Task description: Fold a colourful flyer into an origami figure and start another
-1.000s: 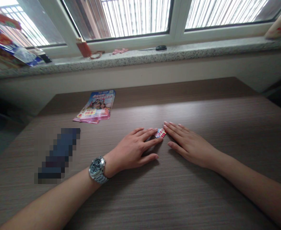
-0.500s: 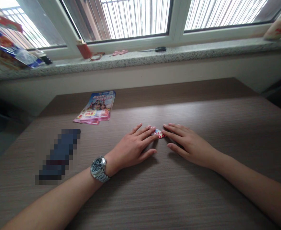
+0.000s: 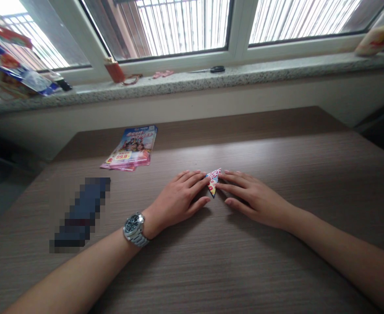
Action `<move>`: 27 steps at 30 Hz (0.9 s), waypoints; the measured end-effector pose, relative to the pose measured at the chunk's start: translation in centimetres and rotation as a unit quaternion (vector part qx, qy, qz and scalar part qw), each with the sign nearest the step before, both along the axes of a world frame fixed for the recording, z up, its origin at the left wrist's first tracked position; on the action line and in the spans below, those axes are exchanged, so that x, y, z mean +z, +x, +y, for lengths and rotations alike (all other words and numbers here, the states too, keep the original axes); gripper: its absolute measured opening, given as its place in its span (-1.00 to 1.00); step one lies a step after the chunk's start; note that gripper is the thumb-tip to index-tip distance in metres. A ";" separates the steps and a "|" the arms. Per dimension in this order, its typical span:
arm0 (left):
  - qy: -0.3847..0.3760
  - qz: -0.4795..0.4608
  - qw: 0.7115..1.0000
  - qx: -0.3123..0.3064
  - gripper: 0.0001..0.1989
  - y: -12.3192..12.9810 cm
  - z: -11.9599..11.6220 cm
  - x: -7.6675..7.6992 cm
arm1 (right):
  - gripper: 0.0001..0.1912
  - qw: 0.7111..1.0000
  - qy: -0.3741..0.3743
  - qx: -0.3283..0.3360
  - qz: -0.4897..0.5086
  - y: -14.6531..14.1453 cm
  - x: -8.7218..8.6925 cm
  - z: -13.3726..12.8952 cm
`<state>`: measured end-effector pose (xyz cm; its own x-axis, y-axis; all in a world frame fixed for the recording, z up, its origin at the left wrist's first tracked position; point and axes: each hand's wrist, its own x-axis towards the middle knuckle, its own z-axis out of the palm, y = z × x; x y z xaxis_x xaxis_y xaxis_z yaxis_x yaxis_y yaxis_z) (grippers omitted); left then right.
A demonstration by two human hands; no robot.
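Note:
A small folded piece of printed paper [image 3: 214, 179], pointed at its top and bottom, lies on the brown wooden table [image 3: 192, 266]. From the left, my left hand [image 3: 185, 194] rests with its fingers stretched out, the fingertips at the paper's left edge. A silver watch [image 3: 135, 229] is on that wrist. My right hand [image 3: 254, 194] lies on the other side, fingers extended and slightly apart, with its fingertips touching the paper's right edge. Both thumbs are off the paper, near the tabletop.
A stack of colourful flyers [image 3: 133, 148] lies at the table's back left. Nearer on the left is a blurred-out dark object [image 3: 82, 213]. The stone windowsill [image 3: 179, 83] holds scissors [image 3: 216, 69], a red lighter-like case [image 3: 114, 70], pink bits [image 3: 162, 74] and a snack bag [image 3: 7, 65].
The folded paper has turned, and more of it shows between my hands, with a tip pointing towards me. My left fingers have drawn closer together and back a little.

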<state>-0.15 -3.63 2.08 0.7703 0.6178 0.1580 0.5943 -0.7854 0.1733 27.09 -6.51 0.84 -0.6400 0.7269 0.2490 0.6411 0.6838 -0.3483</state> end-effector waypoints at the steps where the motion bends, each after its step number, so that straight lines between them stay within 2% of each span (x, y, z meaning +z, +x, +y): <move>1: -0.002 -0.001 1.000 -0.001 -0.48 0.0 0.1 0.0 | -0.50 1.000 -0.001 -0.004 0.005 0.1 0.0 0.1; 16: 0.025 -0.016 0.999 -0.029 -0.58 0.3 -0.4 0.3 | -0.46 1.000 0.018 -0.012 0.000 0.0 -0.9 0.3; 21: 0.027 -0.019 0.999 -0.016 -0.60 0.2 -0.3 0.2 | -0.54 0.999 0.027 -0.010 0.013 0.0 -0.8 0.3; 27: 0.027 -0.034 0.998 -0.046 -0.62 0.2 -0.2 0.1 | -0.64 0.999 0.030 -0.004 0.036 -0.3 -0.3 0.4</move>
<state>0.04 -3.80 2.17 0.8099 0.5336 0.2435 0.5070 -0.8457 0.1669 26.84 -6.15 0.58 -0.6123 0.7150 0.3374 0.6216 0.6990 -0.3535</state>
